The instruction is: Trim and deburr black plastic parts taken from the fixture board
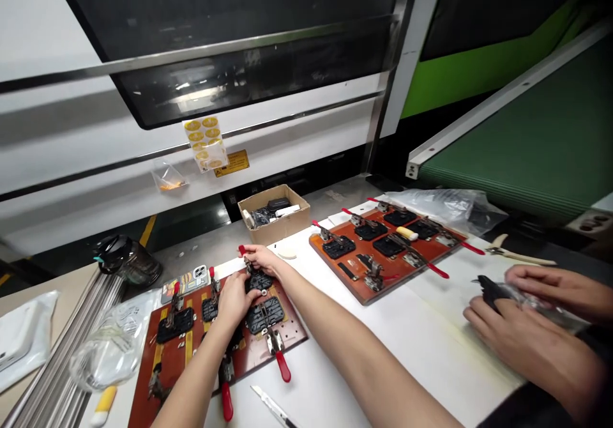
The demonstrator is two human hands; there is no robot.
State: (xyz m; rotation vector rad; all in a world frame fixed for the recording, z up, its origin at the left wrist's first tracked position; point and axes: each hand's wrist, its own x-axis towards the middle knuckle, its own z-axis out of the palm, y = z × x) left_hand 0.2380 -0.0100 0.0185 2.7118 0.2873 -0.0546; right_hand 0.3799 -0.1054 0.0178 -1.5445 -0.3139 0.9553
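A brown jig board (165, 367) lies in front of me, carrying several black moulded parts and toggle clamps with red handles. My left hand (234, 300) rests on the board's middle, fingers curled down onto a black part (265, 315). My right hand (261, 259) reaches across to the board's far edge and pinches the red-tipped lever of a toggle clamp (243, 251) above another black part (259, 281). One more black part (175, 324) sits clamped at the board's left.
A second jig board (378, 287) with black parts lies to the right. A co-worker's hands (522, 319) hold a black piece in clear plastic. Cardboard box (275, 222), dark jar (127, 259), phone case (188, 281), plastic bags, blade (272, 405), green conveyor (536, 140).
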